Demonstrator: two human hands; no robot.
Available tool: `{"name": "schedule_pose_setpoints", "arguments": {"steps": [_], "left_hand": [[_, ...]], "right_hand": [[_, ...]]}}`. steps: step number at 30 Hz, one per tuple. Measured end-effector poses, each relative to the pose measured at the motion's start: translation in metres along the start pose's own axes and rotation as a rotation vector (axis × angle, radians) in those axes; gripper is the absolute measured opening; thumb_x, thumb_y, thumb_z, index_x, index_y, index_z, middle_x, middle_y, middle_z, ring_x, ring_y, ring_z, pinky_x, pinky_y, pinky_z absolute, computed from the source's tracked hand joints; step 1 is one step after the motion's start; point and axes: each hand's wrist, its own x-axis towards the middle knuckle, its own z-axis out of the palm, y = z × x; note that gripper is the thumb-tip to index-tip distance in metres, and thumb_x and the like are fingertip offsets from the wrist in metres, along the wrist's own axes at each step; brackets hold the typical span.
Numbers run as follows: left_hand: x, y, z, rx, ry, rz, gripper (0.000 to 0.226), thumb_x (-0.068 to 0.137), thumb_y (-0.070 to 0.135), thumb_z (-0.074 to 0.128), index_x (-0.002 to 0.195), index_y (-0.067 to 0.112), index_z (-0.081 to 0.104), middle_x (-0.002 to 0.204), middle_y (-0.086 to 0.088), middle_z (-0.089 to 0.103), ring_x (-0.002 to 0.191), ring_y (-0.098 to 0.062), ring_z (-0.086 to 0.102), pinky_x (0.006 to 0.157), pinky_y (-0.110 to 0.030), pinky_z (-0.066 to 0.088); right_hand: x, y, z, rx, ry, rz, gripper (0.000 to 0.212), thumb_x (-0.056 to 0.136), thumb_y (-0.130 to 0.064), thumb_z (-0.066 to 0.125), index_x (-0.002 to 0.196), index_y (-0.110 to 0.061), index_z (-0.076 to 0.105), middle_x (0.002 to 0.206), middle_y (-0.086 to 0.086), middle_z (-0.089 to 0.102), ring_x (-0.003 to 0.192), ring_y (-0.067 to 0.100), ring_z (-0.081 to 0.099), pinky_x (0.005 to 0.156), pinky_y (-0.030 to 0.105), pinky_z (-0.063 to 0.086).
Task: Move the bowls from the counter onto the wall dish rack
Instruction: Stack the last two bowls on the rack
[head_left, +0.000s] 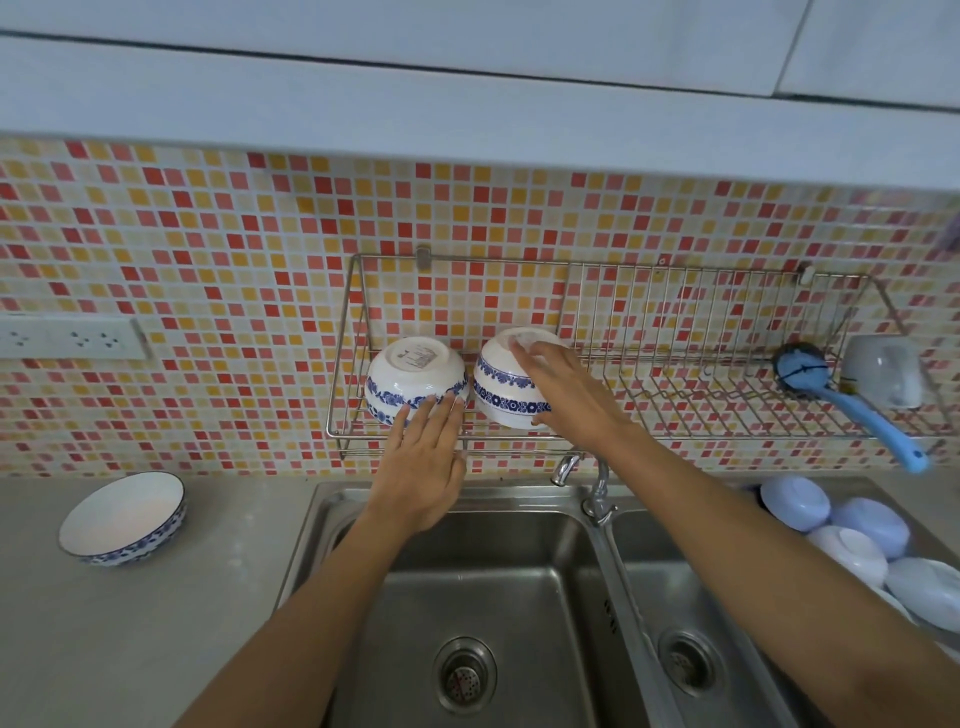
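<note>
Two white bowls with blue flower bands lie upside down in the left part of the wire wall dish rack (675, 436). My left hand (423, 467) is flat and spread, its fingertips touching the lower rim of the left bowl (410, 376). My right hand (563, 395) grips the right bowl (498, 387) from above and the side, fingers over its base. A third bowl (122, 517), white with a blue rim pattern, stands upright on the grey counter at the left.
A double steel sink (498, 597) with a tap (597, 493) lies under the rack. A blue-handled brush (852, 410) and a white cup (883, 371) sit at the rack's right end. Several pale blue and white bowls (857, 540) are piled at the right. A wall socket (72, 338) is on the left.
</note>
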Motion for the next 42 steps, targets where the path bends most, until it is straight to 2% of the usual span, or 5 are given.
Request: {"name": "schedule_pose_setpoints", "arguments": {"steps": [9,21,30,36,42], "left_hand": [[0.001,0.001,-0.002,-0.005,-0.002,-0.010,0.062,0.095,0.045,0.013,0.151,0.017,0.009,0.159,-0.001,0.010,0.146,-0.017,0.002,0.114,-0.038,-0.012],[0.001,0.000,0.001,-0.017,0.003,0.001,0.068,0.092,0.050,0.006,0.150,0.016,0.010,0.158,-0.002,0.011,0.146,-0.017,0.002,0.115,-0.039,-0.010],[0.002,0.001,-0.005,-0.014,-0.009,-0.005,0.063,0.096,0.048,0.009,0.151,0.018,0.002,0.160,0.000,0.000,0.144,-0.012,-0.009,0.111,-0.033,-0.019],[-0.048,-0.020,-0.042,-0.282,0.223,-0.104,0.051,0.099,0.036,0.037,0.147,0.018,0.028,0.155,-0.003,0.027,0.143,-0.013,0.018,0.119,-0.032,0.005],[-0.142,-0.116,-0.053,-0.287,0.356,-0.458,0.045,0.097,0.030,0.042,0.140,0.016,0.041,0.147,-0.004,0.041,0.135,-0.018,0.035,0.113,-0.031,0.024]], "right_hand": [[-0.013,0.006,0.006,0.404,-0.017,0.189,0.087,0.086,-0.041,0.068,0.153,-0.024,0.017,0.160,0.003,0.011,0.146,0.025,0.016,0.115,0.047,0.030],[-0.022,0.004,0.025,0.247,0.035,0.337,0.073,0.099,-0.048,0.039,0.155,-0.022,0.001,0.163,0.002,0.007,0.148,0.023,0.019,0.119,0.052,0.004],[-0.028,-0.003,0.027,0.245,0.233,0.350,0.073,0.095,-0.054,0.042,0.153,-0.017,0.016,0.161,0.006,0.019,0.148,0.024,0.019,0.120,0.051,0.005],[-0.048,-0.088,0.026,0.622,0.588,0.105,0.045,0.091,-0.032,0.052,0.127,-0.006,0.058,0.127,0.013,0.058,0.119,0.025,0.053,0.100,0.037,0.045],[-0.051,-0.200,0.073,0.768,0.342,-0.158,0.023,0.089,-0.023,0.052,0.090,-0.009,0.070,0.085,0.001,0.067,0.077,0.014,0.061,0.074,0.017,0.044]]}}
